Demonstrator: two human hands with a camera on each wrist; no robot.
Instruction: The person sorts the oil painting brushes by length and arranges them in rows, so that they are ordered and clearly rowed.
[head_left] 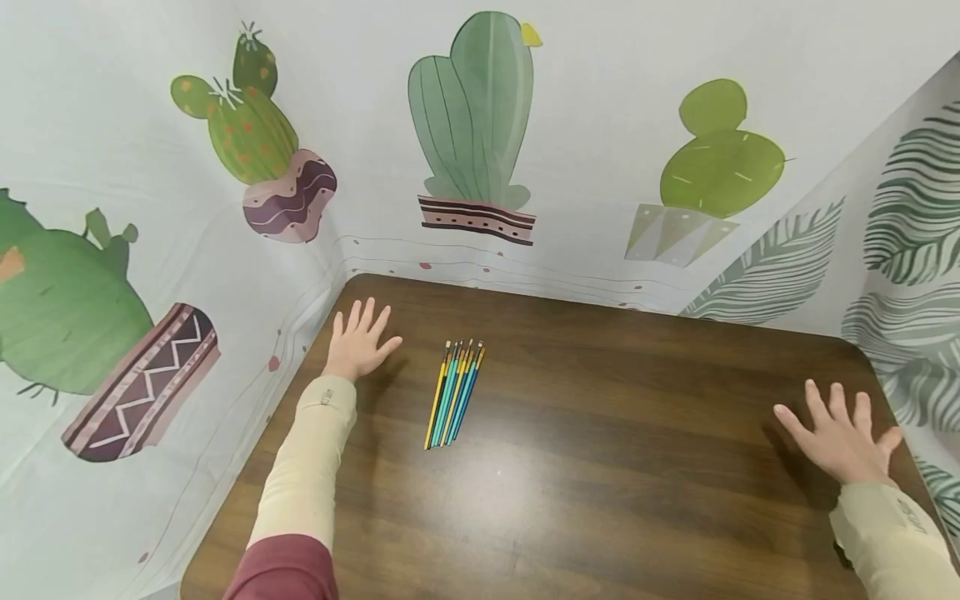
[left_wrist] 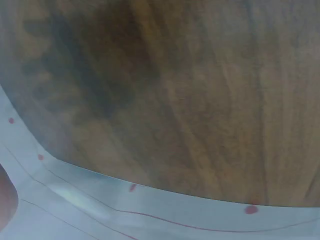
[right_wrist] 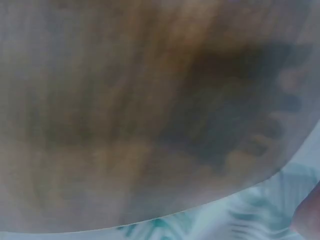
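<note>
A bundle of slim paintbrushes (head_left: 454, 396) with yellow, teal and blue handles lies on the dark brown wooden table (head_left: 615, 433), bristle ends toward the back. To the left of the brushes is my left hand (head_left: 357, 342), palm down with fingers spread, holding nothing. My right hand (head_left: 843, 437) is over the table's right side with its fingers fanned out, far from the brushes and holding nothing. Each wrist view shows mostly wood grain with a hand's shadow on it, plus a sliver of a finger (left_wrist: 6, 197) or fingertip (right_wrist: 307, 217) at the frame edge.
White cloth (head_left: 585, 108) printed with cacti and leaves hangs behind and to the left of the table, meeting its back edge. Leaf-patterned cloth (head_left: 918, 225) borders the right side. The table's corners are rounded.
</note>
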